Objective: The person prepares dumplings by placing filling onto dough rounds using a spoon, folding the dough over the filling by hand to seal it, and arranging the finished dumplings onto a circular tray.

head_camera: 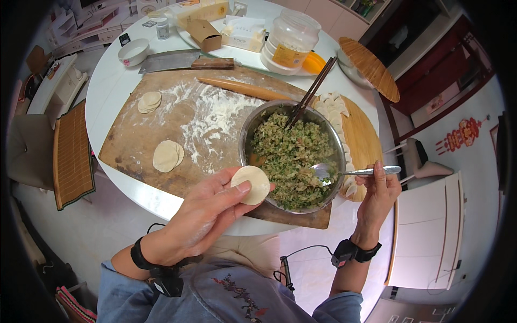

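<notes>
A round dumpling wrapper point(255, 185) lies flat across the fingers of my left hand point(212, 210), pinned by the thumb. My right hand point(379, 196) grips the handle of a metal spoon point(369, 171), whose bowl rests in the chopped green filling point(293, 149). The filling sits in a stainless steel bowl point(245, 141) just beyond my left hand, with a pair of dark chopsticks point(313, 91) leaning in it. Two small stacks of wrappers, a nearer one point(166, 156) and a farther one point(149, 102), lie on the floured wooden board point(133, 133).
Folded dumplings point(333, 111) line a round wooden tray point(363, 137) right of the bowl. A rolling pin point(242, 88) and a cleaver point(173, 61) lie toward the back of the board. Behind stand a plastic jar point(288, 40), a tissue pack point(242, 34) and a white bowl point(133, 52).
</notes>
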The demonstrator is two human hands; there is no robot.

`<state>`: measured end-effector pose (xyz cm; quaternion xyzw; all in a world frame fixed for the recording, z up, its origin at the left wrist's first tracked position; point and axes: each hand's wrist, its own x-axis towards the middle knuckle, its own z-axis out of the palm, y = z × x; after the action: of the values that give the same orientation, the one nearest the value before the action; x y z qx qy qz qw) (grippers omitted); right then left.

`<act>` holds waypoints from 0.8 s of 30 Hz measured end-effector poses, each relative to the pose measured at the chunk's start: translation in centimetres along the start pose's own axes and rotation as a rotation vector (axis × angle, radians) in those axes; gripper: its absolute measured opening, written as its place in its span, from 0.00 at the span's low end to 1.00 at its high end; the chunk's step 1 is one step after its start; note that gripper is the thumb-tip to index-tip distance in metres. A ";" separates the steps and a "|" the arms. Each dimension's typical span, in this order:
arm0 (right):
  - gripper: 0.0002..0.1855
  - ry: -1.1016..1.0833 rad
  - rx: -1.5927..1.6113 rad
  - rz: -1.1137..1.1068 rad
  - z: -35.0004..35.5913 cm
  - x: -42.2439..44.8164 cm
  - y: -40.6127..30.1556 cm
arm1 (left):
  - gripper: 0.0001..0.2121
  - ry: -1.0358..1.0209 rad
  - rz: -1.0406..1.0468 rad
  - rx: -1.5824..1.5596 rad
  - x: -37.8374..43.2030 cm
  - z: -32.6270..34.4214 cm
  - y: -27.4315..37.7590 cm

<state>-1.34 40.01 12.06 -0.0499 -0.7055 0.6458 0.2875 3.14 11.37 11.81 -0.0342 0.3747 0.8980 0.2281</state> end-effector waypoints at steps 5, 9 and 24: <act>0.12 0.041 0.049 0.016 -0.3 0.1 -0.1 | 0.21 -0.018 -0.056 -0.016 1.3 0.5 -0.4; 0.12 0.008 0.117 -0.064 -0.1 -0.6 -1.1 | 0.20 -0.042 -0.088 -0.075 2.3 0.7 -1.2; 0.18 -0.346 -0.217 -0.816 0.8 -5.1 -3.5 | 0.17 -0.164 -0.104 -0.322 4.9 2.5 -2.5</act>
<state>3.62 36.51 13.59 0.3108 -0.7686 0.4010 0.3896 0.07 16.50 10.82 -0.0162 0.2042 0.9330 0.2958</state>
